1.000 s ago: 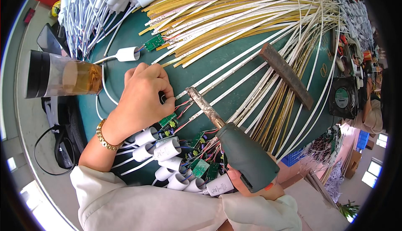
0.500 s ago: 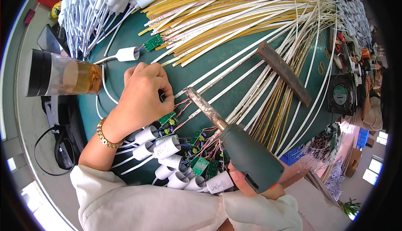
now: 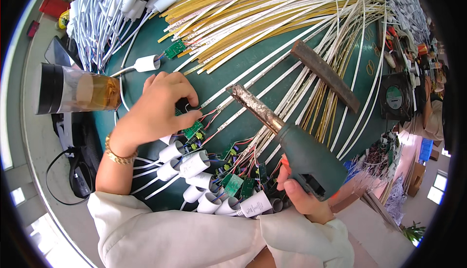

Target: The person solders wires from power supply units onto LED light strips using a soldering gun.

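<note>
My right hand (image 3: 302, 196) grips the dark green handle of a soldering gun (image 3: 311, 161). Its crusted metal barrel slants up and left, the tip above the light strips. My left hand (image 3: 163, 103) is bent over the green mat, thumb and forefinger curved with a gap between their tips. Those tips are beside the wired end of a white LED strip (image 3: 221, 95). A thin pale wire end shows in the gap. Just below the thumb lies a green circuit board (image 3: 193, 131) with red wires. Under the wrist lie several white lamp caps (image 3: 195, 164) with cables.
A dark metal bar (image 3: 326, 76) lies across the fanned strips (image 3: 272, 12). A black-lidded drink bottle (image 3: 80, 90) stands left of my hand. White cabled caps (image 3: 116, 5) are heaped at far left. At right are a small fan (image 3: 395, 98) and another person's arm (image 3: 428, 117).
The soldering gun has moved right and slightly up, its tip drawing away from my left fingertips. My left hand has shifted slightly, and thumb and forefinger remain curved beside the strip end.
</note>
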The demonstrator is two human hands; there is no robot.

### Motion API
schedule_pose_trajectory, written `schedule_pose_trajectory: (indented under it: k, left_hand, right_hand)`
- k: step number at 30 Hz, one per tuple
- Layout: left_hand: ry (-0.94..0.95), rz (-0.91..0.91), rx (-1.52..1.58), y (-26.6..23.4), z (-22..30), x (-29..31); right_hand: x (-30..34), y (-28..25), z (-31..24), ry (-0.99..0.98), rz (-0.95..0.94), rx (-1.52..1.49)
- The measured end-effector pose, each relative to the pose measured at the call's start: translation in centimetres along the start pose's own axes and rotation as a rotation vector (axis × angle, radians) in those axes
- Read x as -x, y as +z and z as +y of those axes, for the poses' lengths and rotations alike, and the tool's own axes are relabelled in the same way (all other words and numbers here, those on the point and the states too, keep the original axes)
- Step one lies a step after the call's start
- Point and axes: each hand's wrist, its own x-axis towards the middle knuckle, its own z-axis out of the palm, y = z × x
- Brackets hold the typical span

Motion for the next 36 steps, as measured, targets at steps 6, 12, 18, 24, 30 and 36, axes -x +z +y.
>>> schedule_pose_trajectory:
  k: [6,12,18,24,30,36]
  left_hand:
    - [-0.235,-0.134,0.499,-1.8,-1.2,0.5]
    - [-0.187,-0.008,0.338,-0.1,0.3,1.0]
    - [0.016,0.181,-0.074,2.8,0.8,0.5]
    - [-0.013,0.283,-0.179,3.6,1.6,0.4]
    - [-0.009,0.264,-0.195,3.7,1.2,0.2]
    - [-0.041,0.223,-0.176,3.4,1.6,0.0]
  right_hand:
    - [0.1,-0.1,-0.6,-0.018,0.148,-0.149]
    - [0.4,0.4,0.8,-0.015,0.144,-0.116]
    - [0.4,-0.1,0.5,-0.029,0.092,-0.040]
    - [-0.3,-0.4,0.1,-0.025,-0.015,-0.005]
    - [0.1,0.3,1.0,-0.097,-0.044,0.094]
    - [0.4,0.9,1.0,0.157,-0.050,-0.191]
